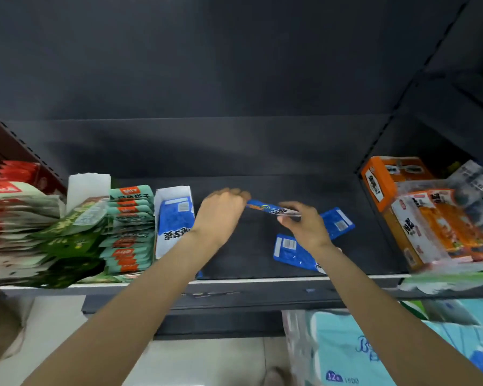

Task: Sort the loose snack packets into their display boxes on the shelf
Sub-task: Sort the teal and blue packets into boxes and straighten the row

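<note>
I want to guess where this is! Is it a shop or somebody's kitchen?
Most likely a shop. A dark metal shelf holds a display box of matching blue packets, rows of green snack packets stand beside it, and wrapped tissue packs sit below. Both hands hold a blue packet.

A blue packet (272, 209) is held level above two more lying flat (290, 252).

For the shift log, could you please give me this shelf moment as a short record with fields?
left hand: pinches one end of the held packet
right hand: grips its other end
loose packets: two blue ones on the shelf, one beyond the right hand, one partly under the wrist
blue box: open, left of the hands, blue packets inside
orange box: far right
</note>
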Motion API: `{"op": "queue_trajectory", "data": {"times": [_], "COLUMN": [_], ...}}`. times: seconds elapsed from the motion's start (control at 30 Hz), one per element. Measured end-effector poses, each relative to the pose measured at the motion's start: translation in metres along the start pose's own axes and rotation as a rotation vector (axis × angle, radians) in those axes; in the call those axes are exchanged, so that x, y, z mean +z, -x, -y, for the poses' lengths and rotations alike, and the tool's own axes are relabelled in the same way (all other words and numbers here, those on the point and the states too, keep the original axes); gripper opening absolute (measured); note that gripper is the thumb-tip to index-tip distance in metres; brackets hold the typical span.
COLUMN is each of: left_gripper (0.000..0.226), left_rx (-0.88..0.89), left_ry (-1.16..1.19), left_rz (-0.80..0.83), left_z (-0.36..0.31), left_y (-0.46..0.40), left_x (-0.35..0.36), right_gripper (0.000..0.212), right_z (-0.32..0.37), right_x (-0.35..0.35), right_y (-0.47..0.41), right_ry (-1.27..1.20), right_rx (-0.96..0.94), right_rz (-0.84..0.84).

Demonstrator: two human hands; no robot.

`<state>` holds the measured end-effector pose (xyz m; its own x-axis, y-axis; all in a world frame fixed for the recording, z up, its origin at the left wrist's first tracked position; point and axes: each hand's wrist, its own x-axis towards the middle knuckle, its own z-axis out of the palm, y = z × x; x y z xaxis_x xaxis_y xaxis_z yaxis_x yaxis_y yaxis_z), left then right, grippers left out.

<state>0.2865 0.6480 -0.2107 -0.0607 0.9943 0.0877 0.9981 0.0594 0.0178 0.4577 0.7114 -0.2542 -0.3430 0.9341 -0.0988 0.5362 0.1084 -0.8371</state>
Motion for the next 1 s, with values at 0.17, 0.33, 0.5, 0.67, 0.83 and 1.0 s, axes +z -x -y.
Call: {"op": "queue_trajectory", "data": {"times": [0.17,0.33,0.5,0.67,0.83,1.0], "left_gripper": [0.021,0.03,0.047,0.03,0.031,0.033], "left_rx": [-0.155,-0.181,-0.1,-0.028,-0.116,-0.096], "left_ry": [0.436,0.319,0.496,0.509,0.372,0.228], "left_rz": [-0.238,-0.208,-0.041,0.155,0.215,0.004], "left_z": [0.076,0.129,0.137,0.134,0.121,0.076], "left_y": [0.035,0.065,0.085,0.091,0.084,0.068], "left_x": [-0.018,-0.017,-0.019,-0.001,-0.001,-0.008], "right_gripper": [0.006,0.011,0.01,0.035,0.051,0.042], "right_z": [0.081,0.129,0.125,0.111,0.109,0.067], "right_x": [0.027,0.069,0.108,0.127,0.115,0.078], "right_y": [0.013,0.027,0.037,0.04,0.037,0.022], "right_ry": [-0.437,-0.121,0.441,0.46,0.078,0.203], "right_rx": [-0.172,-0.523,-0.736,-0.514,-0.224,-0.073], "right_rz": [-0.097,-0.052,0.005,0.277,0.387,0.113]}}
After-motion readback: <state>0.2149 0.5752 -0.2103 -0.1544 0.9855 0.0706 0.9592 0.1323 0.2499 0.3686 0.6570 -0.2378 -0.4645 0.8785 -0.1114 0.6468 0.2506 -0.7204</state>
